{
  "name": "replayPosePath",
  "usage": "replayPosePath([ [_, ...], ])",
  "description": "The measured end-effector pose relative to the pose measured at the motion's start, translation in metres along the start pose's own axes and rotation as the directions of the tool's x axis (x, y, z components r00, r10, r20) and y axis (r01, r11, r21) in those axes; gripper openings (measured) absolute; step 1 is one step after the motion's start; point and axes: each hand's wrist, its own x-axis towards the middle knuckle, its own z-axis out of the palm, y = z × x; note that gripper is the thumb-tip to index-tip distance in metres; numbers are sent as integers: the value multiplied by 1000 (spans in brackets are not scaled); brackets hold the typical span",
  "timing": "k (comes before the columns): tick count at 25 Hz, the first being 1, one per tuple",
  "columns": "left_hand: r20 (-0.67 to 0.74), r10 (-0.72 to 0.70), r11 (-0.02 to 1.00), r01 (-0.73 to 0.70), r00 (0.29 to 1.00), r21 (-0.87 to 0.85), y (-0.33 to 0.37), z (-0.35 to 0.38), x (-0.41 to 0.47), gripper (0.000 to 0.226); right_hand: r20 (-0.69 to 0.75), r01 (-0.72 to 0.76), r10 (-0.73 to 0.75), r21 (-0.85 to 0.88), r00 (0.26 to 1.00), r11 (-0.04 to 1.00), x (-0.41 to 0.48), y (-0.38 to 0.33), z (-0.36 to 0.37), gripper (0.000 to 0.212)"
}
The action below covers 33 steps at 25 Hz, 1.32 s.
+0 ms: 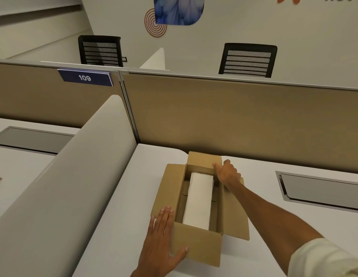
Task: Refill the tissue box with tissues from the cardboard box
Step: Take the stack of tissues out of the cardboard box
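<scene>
Cardboard box (pixel 196 244) open on desk (pixel 118 206); tissue stack (pixel 200 200) lies inside. Left hand (pixel 161 238) flat, fingers spread, on left flap. Right hand (pixel 227 172) presses far flap back, fingers together. Tissue box not visible. Best: pin all 4 flaps wide, then lift stack evenly.
</scene>
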Motion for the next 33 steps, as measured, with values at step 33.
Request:
replayPosePath([
  [33, 24, -53, 997, 52, 998, 49, 10, -5, -3, 100, 488, -551, 309, 500, 817, 668, -95, -16, 49, 63],
])
